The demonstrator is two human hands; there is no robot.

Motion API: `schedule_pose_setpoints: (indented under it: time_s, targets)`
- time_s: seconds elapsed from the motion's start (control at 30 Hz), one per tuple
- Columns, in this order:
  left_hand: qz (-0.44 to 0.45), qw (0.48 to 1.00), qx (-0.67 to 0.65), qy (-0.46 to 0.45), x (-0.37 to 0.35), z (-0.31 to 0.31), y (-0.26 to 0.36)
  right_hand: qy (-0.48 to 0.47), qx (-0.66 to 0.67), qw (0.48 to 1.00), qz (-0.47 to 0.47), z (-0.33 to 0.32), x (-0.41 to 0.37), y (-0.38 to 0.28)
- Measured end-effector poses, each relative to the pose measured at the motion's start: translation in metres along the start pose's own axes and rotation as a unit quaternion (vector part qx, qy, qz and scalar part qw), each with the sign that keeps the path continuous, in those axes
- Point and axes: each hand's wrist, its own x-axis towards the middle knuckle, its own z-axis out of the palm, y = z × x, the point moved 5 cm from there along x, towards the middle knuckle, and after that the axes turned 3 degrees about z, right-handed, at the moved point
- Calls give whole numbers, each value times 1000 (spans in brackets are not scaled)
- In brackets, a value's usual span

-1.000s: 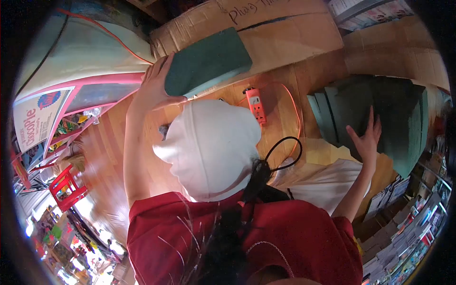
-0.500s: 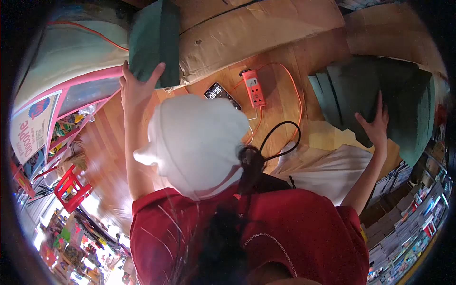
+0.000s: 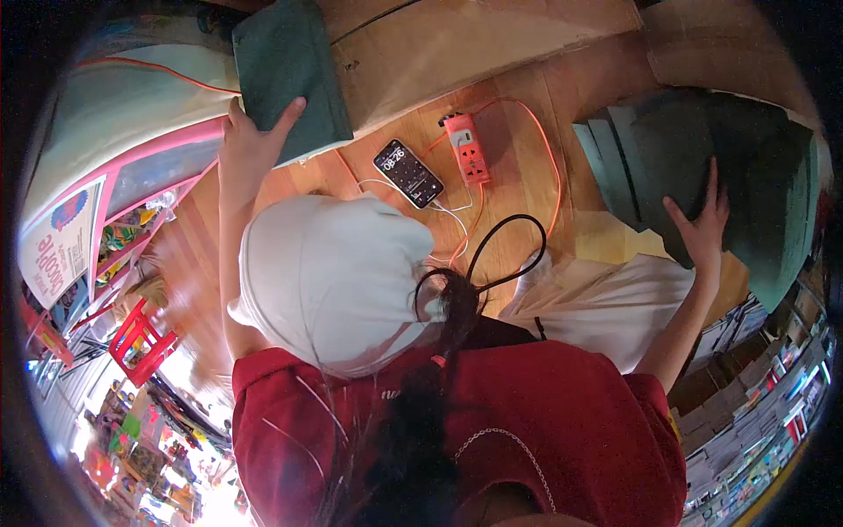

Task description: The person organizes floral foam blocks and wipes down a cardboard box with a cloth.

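My left hand (image 3: 248,151) grips the near end of a dark green block-like stack (image 3: 288,66) at the upper left. Its thumb lies on the stack's face and the fingers are at its left edge, partly hidden. On the right, my right hand (image 3: 702,220) rests on a fanned pile of dark green sheets (image 3: 746,158), fingers spread, thumb apart. The pile's layered edges show on its left side. I cannot make out what material the green pieces are.
Between the hands, a phone (image 3: 408,173) and an orange power strip (image 3: 466,149) with cords lie on the wooden floor (image 3: 562,167). Cardboard (image 3: 492,44) spans the back. Rounded white cloth (image 3: 334,272) fills the middle. A pink-framed rack (image 3: 105,206) stands left, stacked papers (image 3: 755,395) lower right.
The green stack in my left hand has turned, its near end swinging right, and shows a broader face. My right hand stays on the sheets. The view has shifted, uncovering more of the phone.
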Motion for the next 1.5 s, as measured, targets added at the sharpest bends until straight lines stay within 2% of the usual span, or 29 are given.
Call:
schedule_pose_setpoints:
  time_s: [0.2,0.37,0.47,0.5,0.57,0.7,0.8,0.93,1.0,1.07,1.13,1.2,1.27,1.37,1.47,1.5]
  targets:
    - [-19,1000,-9,-9,-1,-3,3,33,-20,999,-10,-4,3,2]
    - [-11,999,-27,31,-2,-1,-3,43,54,997,22,-11,9,-11]
    - [35,997,-7,68,3,-10,10,76,84,993,41,-14,12,-21]
    - [21,999,24,43,5,-9,13,89,88,991,45,-17,15,-25]
    - [-9,996,87,-8,7,-6,21,112,92,988,47,-24,21,-39]
    - [-10,991,130,-26,11,-3,39,181,98,978,37,-32,36,-86]
    - [-7,992,127,-10,14,0,39,190,129,972,-50,-29,54,-142]
    - [-40,990,136,-7,23,3,32,129,231,958,-107,-4,87,-222]
    - [-52,989,137,-9,26,2,33,90,270,955,-80,22,105,-261]
    - [-58,990,130,-11,27,-1,37,-12,267,962,-47,39,119,-304]
    - [-57,990,127,-13,28,2,35,-55,187,981,-8,57,130,-343]
    - [-50,991,125,-15,27,3,33,-23,179,983,-45,70,134,-374]
    - [-36,992,122,-16,24,2,31,-22,161,984,-68,84,134,-390]
    - [-7,995,83,50,20,3,24,-77,85,991,-69,93,131,-401]
    - [-3,997,-16,78,15,-2,12,-120,206,970,-54,93,142,-375]
    - [-3,997,-33,76,15,0,6,-81,188,977,-65,93,144,-369]
